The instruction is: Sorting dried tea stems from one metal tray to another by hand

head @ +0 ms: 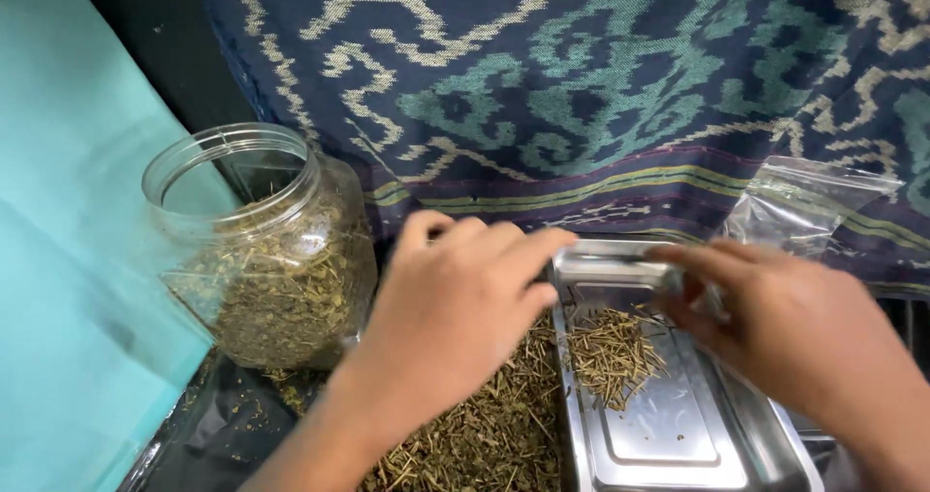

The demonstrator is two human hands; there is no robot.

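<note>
A: Start with the biggest thing. What lies behind the work?

B: A dark woven cloth [581, 95] with teal and cream figures, hanging along the far edge. To the left of it stands an open clear plastic jar [266, 250], roughly half full of dried herb bits.

A: And the sorting?

B: As I judge it, it is well begun but far from done. A large loose heap of dried herbs [484, 434] lies beside the left edge of the steel tray [678, 434], while only a small pile of stems [610, 352] sits near the tray's far end (most of the tray is bare).

A: The hands?

B: The left hand [455, 318] rests over the heap, fingers curled at the tray's far left corner; what it grips I cannot tell. The right hand [775, 318] is blurred, pinched on something small at the far rim. An empty clear bag [804, 206] lies beyond.
</note>
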